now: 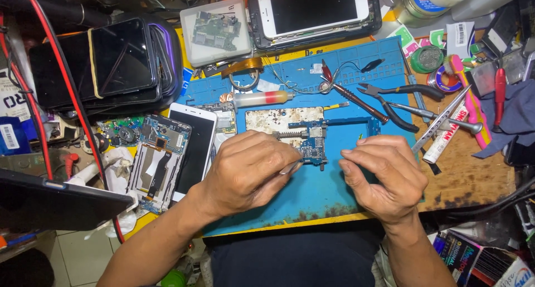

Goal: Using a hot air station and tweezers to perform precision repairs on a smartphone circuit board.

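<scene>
Two hands nearest the lens, both over the blue work mat (312, 200). Left hand (245, 173) pinches metal tweezers (291, 167), tips reaching the blue circuit board (312, 145). Right hand (382, 175) is curled with fingertips pressed together; can't tell if anything sits between them.

Count: one blue board on the mat, one more green board in a white tray (216, 30) at the top, one opened phone chassis (159, 161) left of the mat, one white phone (195, 147) beside it, one white-framed phone (315, 8) up top, one stack of dark screens (106, 64), one syringe (259, 99), one pair of pliers (393, 97).

The board's lower left edge is hidden behind the left hand's knuckles. Dark panel at the left is cut off by the frame.

Board lies between the two hands, slightly beyond them, nearer the left.
</scene>
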